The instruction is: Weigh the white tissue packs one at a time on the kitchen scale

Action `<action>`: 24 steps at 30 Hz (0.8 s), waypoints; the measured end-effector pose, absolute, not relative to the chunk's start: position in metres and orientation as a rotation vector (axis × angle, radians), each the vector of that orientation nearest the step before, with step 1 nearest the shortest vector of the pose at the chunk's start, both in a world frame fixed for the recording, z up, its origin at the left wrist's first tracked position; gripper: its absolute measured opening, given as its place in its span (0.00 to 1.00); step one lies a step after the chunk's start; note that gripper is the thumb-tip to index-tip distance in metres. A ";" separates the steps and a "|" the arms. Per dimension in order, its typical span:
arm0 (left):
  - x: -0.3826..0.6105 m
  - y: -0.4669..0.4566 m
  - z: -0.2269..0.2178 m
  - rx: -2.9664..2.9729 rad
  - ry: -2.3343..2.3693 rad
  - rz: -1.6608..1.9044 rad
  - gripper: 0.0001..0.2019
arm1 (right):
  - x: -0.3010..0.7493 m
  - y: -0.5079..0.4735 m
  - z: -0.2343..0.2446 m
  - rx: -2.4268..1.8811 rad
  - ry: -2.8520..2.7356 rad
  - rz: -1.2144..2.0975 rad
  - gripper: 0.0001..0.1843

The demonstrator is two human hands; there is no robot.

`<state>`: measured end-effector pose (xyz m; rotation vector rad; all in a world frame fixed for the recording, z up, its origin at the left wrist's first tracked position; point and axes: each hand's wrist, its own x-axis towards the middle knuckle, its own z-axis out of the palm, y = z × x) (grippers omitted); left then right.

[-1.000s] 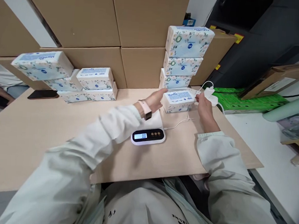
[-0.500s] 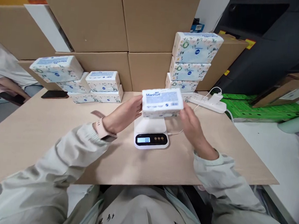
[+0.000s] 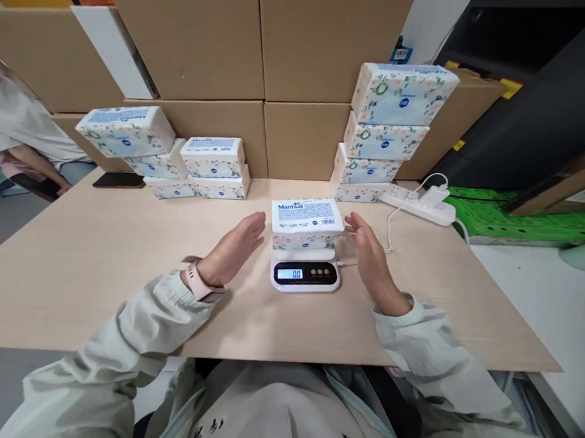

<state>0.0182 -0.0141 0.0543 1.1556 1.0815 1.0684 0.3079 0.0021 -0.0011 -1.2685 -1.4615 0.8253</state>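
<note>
A pack of tissues [image 3: 306, 223] with a floral print rests on a white digital scale [image 3: 305, 288], whose display reads 0.0. My left hand [image 3: 235, 248], with a pink-banded watch on the wrist, is held just left of the pack, palm toward it, fingers stretched out and not touching. On the other side, my right hand [image 3: 370, 258] is a small gap away from the pack, its fingers extended. Neither hand holds anything. The pack covers most of the scale's platform.
Several tissue packs [image 3: 126, 130] are piled at the back left, beside a dark phone [image 3: 119, 180]. Another tissue stack [image 3: 385, 140] rises at the back right, next to a white power strip [image 3: 418, 206]. Cardboard boxes [image 3: 308, 140] wall off the back. A person [image 3: 33, 121] sits at far left.
The tissue pack has come down onto the scale and been let go. Both hands have drawn slightly away from its sides. The view has shifted a little.
</note>
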 end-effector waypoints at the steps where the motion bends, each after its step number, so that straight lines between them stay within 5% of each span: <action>1: 0.015 -0.016 0.049 1.133 1.132 1.113 0.29 | 0.310 0.002 -0.003 -1.263 -1.416 0.764 0.34; 10: 0.001 -0.038 0.020 1.882 1.206 1.786 0.33 | 0.311 -0.006 -0.005 -1.065 -1.361 0.053 0.32; 24: 0.014 -0.046 0.017 1.386 1.130 1.597 0.30 | 0.308 -0.010 -0.001 -0.989 -1.396 0.070 0.32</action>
